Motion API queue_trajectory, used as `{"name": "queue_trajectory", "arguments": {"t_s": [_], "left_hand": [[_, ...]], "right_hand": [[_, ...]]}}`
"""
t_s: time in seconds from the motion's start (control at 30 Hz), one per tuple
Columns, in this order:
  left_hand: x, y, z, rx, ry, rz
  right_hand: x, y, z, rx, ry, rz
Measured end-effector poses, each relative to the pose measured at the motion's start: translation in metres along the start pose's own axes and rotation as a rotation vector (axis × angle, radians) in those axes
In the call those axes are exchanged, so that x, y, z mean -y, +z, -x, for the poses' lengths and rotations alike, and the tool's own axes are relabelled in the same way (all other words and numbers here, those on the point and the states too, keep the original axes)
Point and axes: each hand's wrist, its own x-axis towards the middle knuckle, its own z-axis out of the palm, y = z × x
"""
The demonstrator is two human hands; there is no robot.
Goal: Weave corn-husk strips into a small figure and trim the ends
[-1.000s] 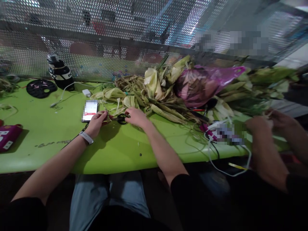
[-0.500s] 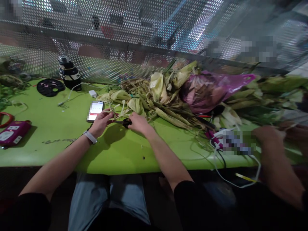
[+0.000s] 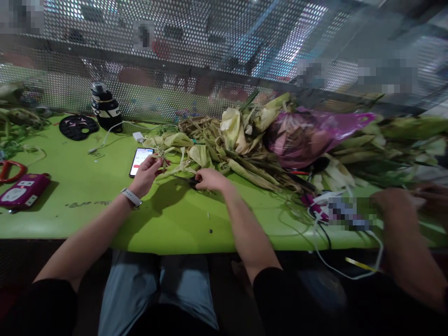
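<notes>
My left hand (image 3: 149, 173) is closed on a thin pale husk piece (image 3: 163, 156), just right of a lit phone (image 3: 137, 161). To its right, my right hand (image 3: 208, 179) is closed around the handles of dark scissors (image 3: 192, 181), whose blades point left toward my left hand. Directly behind both hands lies a heap of green and tan corn husks (image 3: 206, 147). The fingertips of my right hand are partly hidden.
A black bottle (image 3: 107, 109) and black fan-shaped object (image 3: 79, 127) stand at the back left. Red-handled scissors (image 3: 13, 171) and a magenta box (image 3: 26, 191) lie far left. A pink bag (image 3: 297, 135), cables (image 3: 317, 224) and another person's hand (image 3: 395, 203) are at right.
My right hand has moved slightly right with the dark scissors, away from my left hand. The whole view has shifted a little.
</notes>
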Motion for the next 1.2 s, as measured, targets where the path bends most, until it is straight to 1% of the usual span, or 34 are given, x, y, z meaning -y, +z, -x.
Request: {"name": "queue_trajectory", "arguments": {"t_s": [0.07, 0.1, 0.2, 0.3, 0.37, 0.43, 0.57, 0.77, 0.93, 1.1, 1.2], "left_hand": [[-0.002, -0.001, -0.002, -0.005, 0.028, 0.021], [-0.003, -0.002, -0.003, -0.015, 0.034, 0.041], [-0.002, -0.005, -0.006, -0.066, 0.027, 0.101], [0.0, -0.007, -0.006, -0.064, 0.008, 0.113], [0.001, -0.007, -0.006, -0.052, -0.002, 0.106], [0.002, -0.006, -0.005, -0.053, -0.01, 0.108], [0.002, -0.005, -0.004, -0.041, -0.01, 0.101], [0.003, -0.007, -0.005, -0.042, 0.005, 0.043], [0.002, -0.007, -0.007, -0.042, 0.01, 0.027], [-0.002, -0.006, -0.007, -0.071, 0.001, 0.029], [-0.005, -0.005, -0.008, -0.069, 0.006, 0.032]], "right_hand": [[-0.009, -0.009, 0.003, 0.093, 0.028, -0.288], [-0.013, -0.014, 0.004, 0.105, 0.007, -0.406], [-0.015, -0.021, 0.009, 0.045, -0.104, -0.649], [-0.006, -0.016, 0.009, 0.013, -0.186, -0.77], [0.001, -0.01, 0.007, -0.008, -0.204, -0.742], [0.008, -0.004, 0.004, -0.041, -0.199, -0.661], [0.01, 0.0, 0.0, -0.091, -0.192, -0.601], [0.004, -0.001, -0.001, -0.058, -0.199, -0.585], [0.004, 0.0, -0.004, -0.059, -0.205, -0.592], [0.003, -0.003, -0.003, -0.063, -0.213, -0.587], [0.002, -0.004, -0.003, -0.068, -0.219, -0.598]]}}
